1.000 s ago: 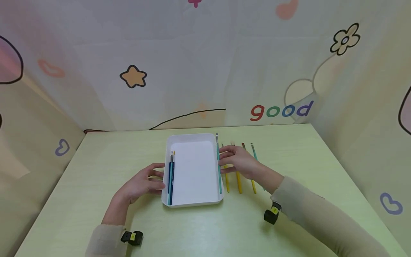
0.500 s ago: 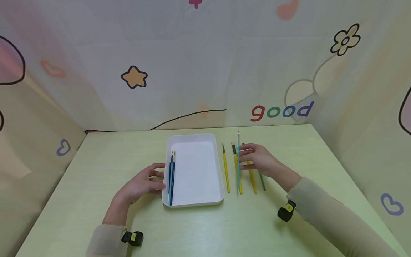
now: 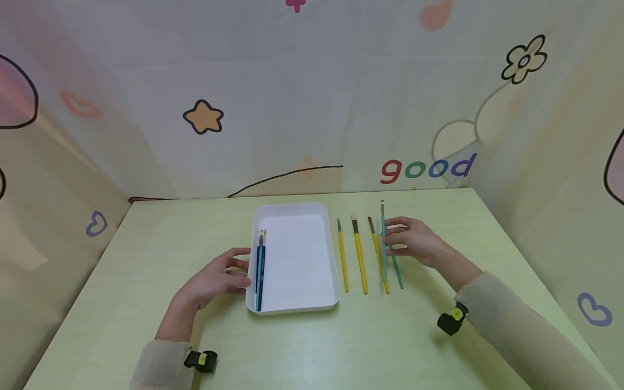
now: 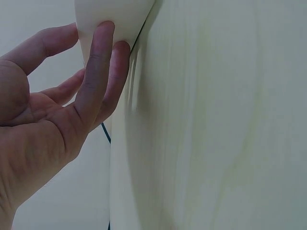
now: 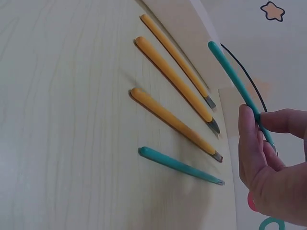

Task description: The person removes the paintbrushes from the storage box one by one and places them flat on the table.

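Note:
In the head view my right hand [image 3: 414,241] pinches a teal-handled paintbrush [image 3: 383,216] between thumb and fingers, bristles pointing away from me. The right wrist view shows this teal paintbrush [image 5: 232,72] raised above the table. Under and beside it lie a yellow-handled brush [image 3: 375,241] and a green-handled brush [image 3: 398,273]. My left hand [image 3: 221,276] rests its fingertips against the left side of a white tray [image 3: 297,260]; the left wrist view shows fingers [image 4: 96,72] extended against the tray's outer wall [image 4: 105,9]. Slim brushes [image 3: 260,276] with dark blue and teal handles lie along the tray's left inside.
Two more yellow-handled brushes, a thin one [image 3: 343,265] and a thicker one [image 3: 361,265], lie side by side just right of the tray. Behind the pale wooden table [image 3: 312,352] hangs a printed curtain [image 3: 292,108], and more curtain stands at both sides.
My right hand has carried the teal paintbrush from the tray's right rim rightward, past the yellow-handled brushes, to near the green-handled one. My left hand and the tray have stayed in place.

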Demonstrator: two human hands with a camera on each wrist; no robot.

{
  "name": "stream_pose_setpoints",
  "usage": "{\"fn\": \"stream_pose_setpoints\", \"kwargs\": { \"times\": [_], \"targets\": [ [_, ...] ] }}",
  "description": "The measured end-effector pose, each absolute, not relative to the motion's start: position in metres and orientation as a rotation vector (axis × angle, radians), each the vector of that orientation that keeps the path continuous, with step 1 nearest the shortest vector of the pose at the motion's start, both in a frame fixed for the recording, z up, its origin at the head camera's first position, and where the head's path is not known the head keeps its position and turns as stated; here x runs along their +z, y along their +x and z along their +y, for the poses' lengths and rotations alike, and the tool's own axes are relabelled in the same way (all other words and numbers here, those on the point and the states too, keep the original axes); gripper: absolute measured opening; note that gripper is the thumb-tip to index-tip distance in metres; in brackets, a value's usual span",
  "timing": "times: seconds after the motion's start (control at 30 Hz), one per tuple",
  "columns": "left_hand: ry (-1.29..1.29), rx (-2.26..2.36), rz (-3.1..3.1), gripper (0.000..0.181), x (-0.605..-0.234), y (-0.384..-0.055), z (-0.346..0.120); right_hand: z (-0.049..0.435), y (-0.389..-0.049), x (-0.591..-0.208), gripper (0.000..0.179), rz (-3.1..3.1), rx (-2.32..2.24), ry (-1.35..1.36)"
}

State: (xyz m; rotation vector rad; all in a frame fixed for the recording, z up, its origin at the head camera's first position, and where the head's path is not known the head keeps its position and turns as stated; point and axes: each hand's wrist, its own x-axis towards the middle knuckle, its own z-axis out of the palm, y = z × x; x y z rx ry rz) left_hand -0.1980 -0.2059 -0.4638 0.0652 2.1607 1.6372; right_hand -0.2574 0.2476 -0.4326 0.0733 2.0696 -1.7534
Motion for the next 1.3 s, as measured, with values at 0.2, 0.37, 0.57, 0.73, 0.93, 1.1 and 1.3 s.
{"fn": "stream_pose_setpoints", "kwargs": {
  "times": [0.2, 0.37, 0.57, 0.73, 0.93, 1.1, 1.3],
  "targets": [
    [0.067, 1.641, 2.154, 0.074, -0.464, -0.197, -0.207, 0.257, -0.256, -0.434, 0.060, 2.070, -1.734, 0.079],
    [0.077, 1.644, 2.149, 0.074, -0.464, -0.196, -0.208, 0.263, -0.257, -0.437, 0.060, 2.082, -1.723, 0.101],
    [0.073, 1.642, 2.155, 0.073, -0.463, -0.195, -0.208, 0.268, -0.261, -0.444, 0.060, 2.123, -1.679, 0.144],
    [0.068, 1.647, 2.155, 0.073, -0.462, -0.195, -0.207, 0.269, -0.263, -0.446, 0.061, 2.159, -1.635, 0.156],
    [0.062, 1.649, 2.156, 0.072, -0.463, -0.195, -0.205, 0.272, -0.266, -0.454, 0.059, 2.194, -1.581, 0.210],
    [0.064, 1.641, 2.155, 0.072, -0.462, -0.194, -0.205, 0.274, -0.264, -0.459, 0.060, 2.206, -1.546, 0.249],
    [0.072, 1.646, 2.166, 0.071, -0.462, -0.195, -0.204, 0.276, -0.264, -0.455, 0.058, 2.253, -1.497, 0.222]
  ]
}}
